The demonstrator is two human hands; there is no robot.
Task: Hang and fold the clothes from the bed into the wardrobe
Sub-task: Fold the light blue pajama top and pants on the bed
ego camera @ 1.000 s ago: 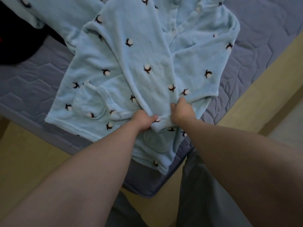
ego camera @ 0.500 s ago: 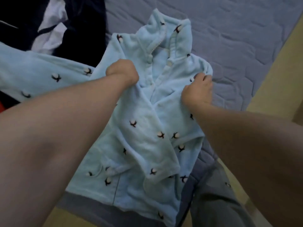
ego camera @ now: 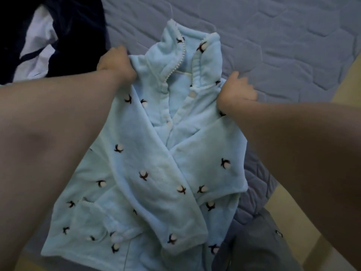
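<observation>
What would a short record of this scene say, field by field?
garment: pale blue fleece top, flower print, lying front-up, both sleeves folded across its front
surface: grey quilted mattress
left grip: clutches the top's shoulder beside the collar
right grip: clutches the other shoulder
nearby: dark clothes pile at the far left of the bed
stage: top part-folded, lying on the bed

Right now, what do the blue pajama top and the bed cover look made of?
The blue pajama top looks like plush fleece, probably synthetic: fuzzy matte nap, thick rounded folds, and small white puffs that seem raised. The bed cover looks like quilted woven fabric, grey-purple and matte, with stitched hexagon lines puffing the surface. The exact fibre of either cannot be told.
</observation>
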